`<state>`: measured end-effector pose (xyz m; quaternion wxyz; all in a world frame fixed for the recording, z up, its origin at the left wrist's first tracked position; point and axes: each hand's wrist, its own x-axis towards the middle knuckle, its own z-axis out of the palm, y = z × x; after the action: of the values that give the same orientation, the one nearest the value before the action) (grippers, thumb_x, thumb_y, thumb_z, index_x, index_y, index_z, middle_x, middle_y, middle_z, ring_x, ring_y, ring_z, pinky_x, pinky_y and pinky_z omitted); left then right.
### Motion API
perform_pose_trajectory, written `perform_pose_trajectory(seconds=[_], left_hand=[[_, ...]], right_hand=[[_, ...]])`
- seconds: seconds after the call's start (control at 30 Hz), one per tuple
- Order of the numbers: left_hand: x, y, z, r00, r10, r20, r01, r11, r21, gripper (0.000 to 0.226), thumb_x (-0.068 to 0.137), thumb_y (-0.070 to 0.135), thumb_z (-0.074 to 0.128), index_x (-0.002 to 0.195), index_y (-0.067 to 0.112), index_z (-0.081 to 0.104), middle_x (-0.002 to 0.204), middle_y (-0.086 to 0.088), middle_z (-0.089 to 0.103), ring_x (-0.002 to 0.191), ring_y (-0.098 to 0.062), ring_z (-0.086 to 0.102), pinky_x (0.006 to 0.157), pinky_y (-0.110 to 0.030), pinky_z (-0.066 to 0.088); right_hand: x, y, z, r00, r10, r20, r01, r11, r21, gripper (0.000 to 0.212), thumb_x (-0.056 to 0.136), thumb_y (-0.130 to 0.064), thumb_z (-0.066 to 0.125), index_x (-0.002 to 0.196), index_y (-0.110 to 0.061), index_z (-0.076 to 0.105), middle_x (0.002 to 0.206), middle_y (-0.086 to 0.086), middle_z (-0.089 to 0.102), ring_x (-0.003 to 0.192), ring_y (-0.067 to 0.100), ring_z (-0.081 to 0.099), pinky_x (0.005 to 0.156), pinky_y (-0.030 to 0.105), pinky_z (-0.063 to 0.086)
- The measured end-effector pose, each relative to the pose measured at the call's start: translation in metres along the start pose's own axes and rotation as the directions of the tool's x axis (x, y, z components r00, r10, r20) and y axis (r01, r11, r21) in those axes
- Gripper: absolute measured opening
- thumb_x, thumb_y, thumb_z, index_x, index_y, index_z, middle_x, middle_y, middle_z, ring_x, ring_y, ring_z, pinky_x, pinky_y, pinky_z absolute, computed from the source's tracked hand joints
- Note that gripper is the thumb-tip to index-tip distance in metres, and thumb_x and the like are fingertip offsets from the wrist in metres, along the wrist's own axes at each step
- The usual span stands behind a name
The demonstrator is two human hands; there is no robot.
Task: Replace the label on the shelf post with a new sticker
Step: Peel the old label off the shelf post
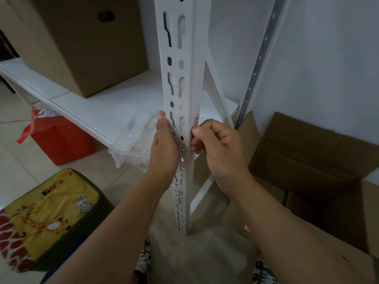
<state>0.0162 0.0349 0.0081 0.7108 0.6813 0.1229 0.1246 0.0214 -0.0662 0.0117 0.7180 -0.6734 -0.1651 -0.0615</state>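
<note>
On the right-hand face of the white shelf post (185,119), just above the shelf's front corner, a small label (196,119) with red print clings to the metal; whether it is the old one coming off or the new one going on cannot be told, so the task looks somewhere in the middle, with peeling or pressing left to do; the right hand (217,146) sits just below the label, its thumb tip against the post's edge and its fingers (194,147) curled in beside the post, apparently working at the sticker's lower edge, though any pinch is hidden; the left hand (164,144) steadies the post's left flange, thumb flat on the front and fingers wrapped behind.
</note>
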Motion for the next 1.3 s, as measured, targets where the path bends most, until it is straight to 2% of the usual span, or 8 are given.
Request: perform_pose_trajectory(seconds=[0.17,0.37,0.7,0.87,0.97,1.07,1.2,1.3], left_hand=[[0.001,-0.001,-0.002,1.000,0.000,-0.007,0.000,1.000,0.000,0.058,0.102,0.051,0.016,0.080,0.033,0.066,0.065,0.022,0.069,0.069,0.013,0.063,0.075,-0.019,0.044],[0.000,0.002,0.001,1.000,-0.009,-0.008,0.009,1.000,0.001,0.057,0.103,0.048,0.016,0.076,0.030,0.063,0.056,0.025,0.065,0.060,0.016,0.060,0.055,-0.005,0.044],[-0.001,0.000,-0.001,1.000,0.009,0.009,-0.009,1.000,-0.014,0.057,0.103,0.050,0.015,0.082,0.032,0.065,0.064,0.026,0.068,0.067,0.016,0.062,0.070,-0.015,0.041],[0.001,-0.001,0.001,1.000,-0.005,-0.014,0.005,0.999,-0.032,0.058,0.102,0.050,0.017,0.081,0.027,0.065,0.061,0.020,0.069,0.063,0.011,0.063,0.053,-0.005,0.045],[0.001,-0.002,0.003,0.999,-0.003,-0.032,0.002,0.999,-0.047,0.056,0.102,0.051,0.019,0.083,0.029,0.066,0.065,0.019,0.070,0.066,0.010,0.065,0.057,-0.007,0.046],[-0.001,-0.003,0.001,1.000,0.004,-0.022,-0.005,0.999,-0.039,0.056,0.103,0.051,0.018,0.082,0.031,0.066,0.066,0.021,0.070,0.067,0.011,0.064,0.067,-0.013,0.045],[0.002,-0.002,-0.002,1.000,-0.014,-0.008,0.014,1.000,-0.022,0.057,0.102,0.052,0.018,0.078,0.027,0.064,0.061,0.015,0.067,0.059,0.013,0.061,0.056,-0.007,0.044],[0.003,-0.003,-0.002,1.000,-0.017,-0.011,0.017,1.000,-0.012,0.061,0.102,0.052,0.019,0.074,0.017,0.060,0.062,0.009,0.064,0.054,0.008,0.059,0.056,-0.011,0.048]], right_hand=[[0.000,0.001,-0.002,0.999,-0.014,0.040,0.012,0.999,0.031,0.028,0.095,-0.007,0.050,0.073,0.011,0.053,0.067,0.023,0.051,0.064,0.021,0.049,0.062,0.026,0.045],[0.002,-0.002,0.002,1.000,-0.022,-0.019,0.022,1.000,-0.016,0.028,0.093,-0.004,0.051,0.071,0.012,0.054,0.063,0.021,0.053,0.061,0.022,0.050,0.058,0.023,0.046],[-0.001,0.000,0.001,1.000,0.009,-0.005,-0.009,0.999,0.039,0.027,0.094,-0.005,0.050,0.073,0.011,0.055,0.066,0.016,0.053,0.064,0.018,0.050,0.061,0.025,0.046],[0.002,-0.002,0.003,1.000,-0.001,-0.021,0.001,1.000,-0.001,0.026,0.092,-0.003,0.051,0.071,0.012,0.056,0.063,0.015,0.054,0.060,0.017,0.049,0.058,0.022,0.046],[0.002,0.001,0.006,0.997,0.016,-0.073,-0.017,1.000,-0.018,0.025,0.089,-0.002,0.052,0.069,0.013,0.055,0.059,0.013,0.054,0.056,0.014,0.049,0.052,0.017,0.044],[-0.001,0.006,0.005,0.995,0.052,-0.081,-0.049,0.998,0.040,0.025,0.088,-0.001,0.053,0.067,0.013,0.054,0.060,0.016,0.053,0.058,0.018,0.050,0.054,0.022,0.044],[-0.002,0.007,0.000,0.999,0.049,0.000,-0.048,0.993,0.108,0.028,0.090,-0.014,0.052,0.070,0.005,0.055,0.065,0.011,0.054,0.064,0.020,0.052,0.060,0.025,0.046],[-0.001,0.005,0.001,0.999,0.037,-0.004,-0.037,0.997,0.064,0.026,0.091,-0.012,0.053,0.077,0.010,0.054,0.065,0.012,0.055,0.063,0.020,0.052,0.059,0.025,0.047]])
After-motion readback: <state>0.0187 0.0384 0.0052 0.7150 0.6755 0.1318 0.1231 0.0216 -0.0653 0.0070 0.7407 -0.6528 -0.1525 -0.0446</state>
